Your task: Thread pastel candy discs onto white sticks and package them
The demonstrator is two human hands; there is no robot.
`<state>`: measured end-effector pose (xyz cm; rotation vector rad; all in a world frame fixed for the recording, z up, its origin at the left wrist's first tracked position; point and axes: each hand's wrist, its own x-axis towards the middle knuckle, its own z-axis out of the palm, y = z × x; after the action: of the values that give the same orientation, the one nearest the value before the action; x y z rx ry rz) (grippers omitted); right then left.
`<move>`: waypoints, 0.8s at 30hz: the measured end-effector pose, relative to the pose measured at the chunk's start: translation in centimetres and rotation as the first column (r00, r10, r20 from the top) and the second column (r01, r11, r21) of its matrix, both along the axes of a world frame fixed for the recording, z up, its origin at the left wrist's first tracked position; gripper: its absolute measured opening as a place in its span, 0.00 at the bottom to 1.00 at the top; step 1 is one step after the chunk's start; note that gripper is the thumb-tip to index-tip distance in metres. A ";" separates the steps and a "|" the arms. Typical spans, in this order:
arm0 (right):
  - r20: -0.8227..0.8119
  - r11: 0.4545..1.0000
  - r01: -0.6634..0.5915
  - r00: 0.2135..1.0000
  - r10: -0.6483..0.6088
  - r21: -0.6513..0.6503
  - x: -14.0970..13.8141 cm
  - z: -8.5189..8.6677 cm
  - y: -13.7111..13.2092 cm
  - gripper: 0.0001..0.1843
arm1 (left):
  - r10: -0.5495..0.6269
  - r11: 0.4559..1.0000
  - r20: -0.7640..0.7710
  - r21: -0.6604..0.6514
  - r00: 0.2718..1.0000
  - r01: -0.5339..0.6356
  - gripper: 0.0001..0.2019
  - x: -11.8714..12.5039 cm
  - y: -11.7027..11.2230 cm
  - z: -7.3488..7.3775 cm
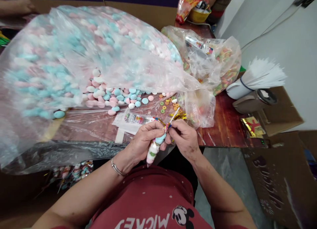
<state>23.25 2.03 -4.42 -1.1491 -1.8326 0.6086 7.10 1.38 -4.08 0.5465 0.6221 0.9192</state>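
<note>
My left hand (145, 140) is closed around a small cone-shaped clear bag of pastel candies (154, 150), held above my lap at the table's front edge. My right hand (184, 137) pinches the top of that bag, where a white stick (174, 115) and a gold twist tie poke out. Just beyond my hands lie loose pink, blue and white round candies (116, 97) spilling from a huge clear plastic bag (74, 54), plus small coloured ring candies (166, 103).
A second clear bag of coloured rings (223, 67) sits at the right on the wooden table (228, 126). A bundle of white sticks (260, 74), a tape dispenser (252, 100), gold ties (252, 126) and a cardboard box (277, 182) are farther right. Another person's arm (15, 6) shows top left.
</note>
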 end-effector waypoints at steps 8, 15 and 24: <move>0.063 0.997 -0.077 0.995 0.075 0.032 0.0 -0.4 -0.1 0.09 | 0.089 0.996 -0.111 -0.005 0.990 -0.090 0.14 0.2 -0.4 -0.3; 0.254 0.982 -0.115 0.964 0.074 0.149 0.0 -0.6 0.0 0.13 | 0.124 0.992 -0.168 -0.003 0.978 -0.126 0.14 0.2 -0.5 -0.4; 0.380 0.949 -0.178 0.923 0.069 0.261 0.0 -0.7 0.5 0.16 | 0.078 0.993 -0.098 -0.083 0.992 -0.087 0.16 -0.1 -0.1 -0.9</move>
<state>23.21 2.52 -5.11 -0.9971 -2.2404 0.1836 7.04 1.33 -4.97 0.4908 0.7721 0.9431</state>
